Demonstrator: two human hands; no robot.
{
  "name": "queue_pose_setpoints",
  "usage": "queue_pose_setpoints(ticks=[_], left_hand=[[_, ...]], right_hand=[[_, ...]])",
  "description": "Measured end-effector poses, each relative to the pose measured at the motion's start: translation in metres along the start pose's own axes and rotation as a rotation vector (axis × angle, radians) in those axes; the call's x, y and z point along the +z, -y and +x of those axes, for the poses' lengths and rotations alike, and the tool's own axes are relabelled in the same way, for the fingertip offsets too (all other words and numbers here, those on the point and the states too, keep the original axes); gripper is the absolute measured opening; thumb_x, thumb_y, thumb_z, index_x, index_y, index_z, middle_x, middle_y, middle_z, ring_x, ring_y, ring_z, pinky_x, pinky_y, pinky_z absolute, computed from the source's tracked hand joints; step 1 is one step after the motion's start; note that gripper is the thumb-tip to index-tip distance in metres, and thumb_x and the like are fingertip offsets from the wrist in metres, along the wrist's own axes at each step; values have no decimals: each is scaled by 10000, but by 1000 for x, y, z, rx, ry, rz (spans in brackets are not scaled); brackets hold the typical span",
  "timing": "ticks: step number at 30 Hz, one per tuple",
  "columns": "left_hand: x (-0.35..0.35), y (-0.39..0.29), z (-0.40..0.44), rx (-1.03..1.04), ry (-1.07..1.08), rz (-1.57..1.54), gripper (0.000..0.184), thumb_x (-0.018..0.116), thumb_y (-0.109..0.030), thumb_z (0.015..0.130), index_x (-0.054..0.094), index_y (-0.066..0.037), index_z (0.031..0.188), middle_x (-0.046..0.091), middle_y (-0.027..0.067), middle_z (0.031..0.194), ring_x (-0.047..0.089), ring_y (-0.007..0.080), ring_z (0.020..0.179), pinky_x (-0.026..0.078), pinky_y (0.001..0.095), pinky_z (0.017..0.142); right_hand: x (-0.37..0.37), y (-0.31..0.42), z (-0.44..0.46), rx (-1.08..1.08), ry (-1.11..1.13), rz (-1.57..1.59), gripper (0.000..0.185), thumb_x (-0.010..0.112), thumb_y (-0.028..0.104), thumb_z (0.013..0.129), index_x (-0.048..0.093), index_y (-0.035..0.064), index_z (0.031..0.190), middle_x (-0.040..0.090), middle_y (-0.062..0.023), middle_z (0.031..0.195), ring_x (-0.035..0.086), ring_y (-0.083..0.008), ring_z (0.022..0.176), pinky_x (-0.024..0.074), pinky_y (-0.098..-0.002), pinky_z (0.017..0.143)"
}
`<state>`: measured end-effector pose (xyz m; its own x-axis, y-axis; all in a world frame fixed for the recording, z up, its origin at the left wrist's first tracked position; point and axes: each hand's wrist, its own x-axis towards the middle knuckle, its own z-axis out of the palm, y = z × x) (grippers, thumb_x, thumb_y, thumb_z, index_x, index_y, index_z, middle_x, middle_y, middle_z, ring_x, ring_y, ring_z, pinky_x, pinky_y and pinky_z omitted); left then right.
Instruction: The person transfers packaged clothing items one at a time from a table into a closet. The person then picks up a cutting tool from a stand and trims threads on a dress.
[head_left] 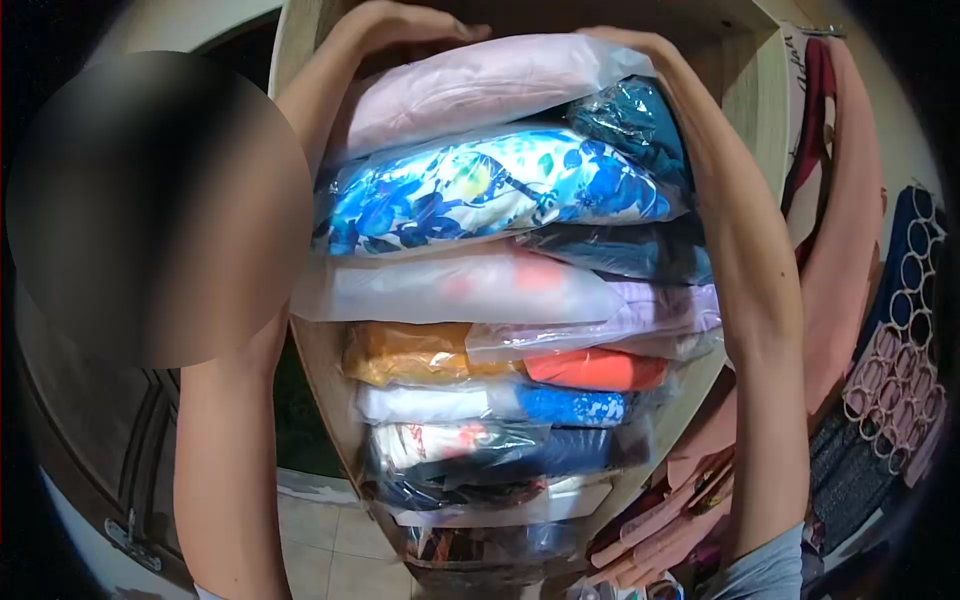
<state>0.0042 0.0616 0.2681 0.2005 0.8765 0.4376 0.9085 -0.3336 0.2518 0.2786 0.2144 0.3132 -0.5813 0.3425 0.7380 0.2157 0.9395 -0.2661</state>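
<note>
A tall stack of clothes in clear plastic bags fills a wooden shelf unit. On top lies a pale pink bag (470, 95), with a dark teal one (630, 120) below its right end. Under them is a blue and white floral bag (490, 190), then a frosted white bag (440, 288). My left hand (425, 30) reaches over the back left of the pink bag; its fingers are partly hidden. My right hand (620, 42) lies at the pink bag's upper right corner, its fingers mostly hidden behind the plastic.
The shelf unit's side panel (755, 110) stands close to my right arm. Pink and dark red scarves (845, 200) hang at the right, beside a ring hanger (905, 330). A dark door (90, 430) is at the left, with floor tiles (340, 550) below.
</note>
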Motion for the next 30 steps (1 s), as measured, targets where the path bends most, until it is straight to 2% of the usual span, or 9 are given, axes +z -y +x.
queue_pose_setpoints(ticks=[2, 3, 8, 9, 13, 15, 20, 25, 30], left_hand=[[0, 23, 21, 60, 44, 150, 498, 478, -376, 913, 550, -48, 1282, 589, 135, 1255, 551, 225, 1107, 395, 371, 970], [2, 26, 17, 11, 80, 158, 713, 553, -627, 763, 571, -133, 1278, 505, 161, 1354, 497, 289, 1222, 352, 405, 1020], [-1, -19, -44, -126, -182, 407, 573, 567, -521, 814, 622, -102, 1201, 609, 175, 1208, 598, 287, 1084, 452, 403, 893], [4, -27, -65, -20, -341, 507, 513, 549, -483, 838, 628, -98, 1168, 628, 180, 1146, 604, 325, 1046, 464, 418, 864], [49, -51, -158, 457, -896, 424, 298, 530, -351, 889, 646, -108, 1017, 672, 168, 939, 617, 396, 914, 487, 436, 791], [93, -61, -208, 609, -885, 163, 398, 576, -381, 858, 656, -65, 1087, 671, 163, 1026, 644, 275, 951, 481, 398, 798], [236, -102, -355, 640, 10, -586, 205, 617, -152, 845, 655, 0, 978, 673, 129, 861, 633, 219, 754, 473, 325, 706], [399, -163, -465, 511, 858, -900, 188, 613, -119, 882, 657, 9, 1012, 674, 47, 885, 598, 100, 775, 478, 246, 726], [489, -282, -606, 760, 1354, -1039, 232, 593, -136, 916, 611, 11, 1094, 652, 45, 898, 597, 91, 790, 483, 234, 715]], right_hand=[[-3, -5, -16, -9, -57, -33, 257, 551, 176, 911, 661, 6, 1069, 673, -71, 1035, 625, -173, 897, 491, -293, 810], [-2, -2, -27, -15, -77, -54, 260, 549, 182, 913, 661, 8, 1070, 672, -65, 1039, 622, -173, 896, 489, -291, 810], [-3, 60, -106, -91, -84, -144, 306, 511, 207, 937, 633, 10, 1137, 665, -72, 1054, 620, -176, 910, 476, -277, 834], [16, 108, -140, 237, -248, -221, 328, 477, 186, 951, 593, -3, 1193, 652, -114, 1088, 616, -176, 990, 453, -284, 910], [53, 153, -273, -207, -540, -229, 322, 408, 10, 879, 611, -72, 1116, 682, -155, 1007, 654, -210, 941, 503, -316, 878], [89, 166, -361, -154, -576, -11, 470, 312, -44, 755, 598, -33, 1128, 670, -150, 1029, 637, -227, 982, 471, -336, 926], [219, 264, -595, 433, -657, 32, 393, 409, 196, 835, 615, -19, 1092, 643, -97, 1041, 596, -190, 968, 469, -335, 869], [300, 421, -787, 1089, -765, 183, 322, 432, -34, 866, 582, 5, 1149, 616, -58, 1108, 577, -149, 1039, 449, -293, 900], [321, 617, -918, 1437, -1054, -57, 271, 509, 30, 900, 577, 11, 1162, 634, -59, 1033, 579, -127, 976, 459, -272, 854]])
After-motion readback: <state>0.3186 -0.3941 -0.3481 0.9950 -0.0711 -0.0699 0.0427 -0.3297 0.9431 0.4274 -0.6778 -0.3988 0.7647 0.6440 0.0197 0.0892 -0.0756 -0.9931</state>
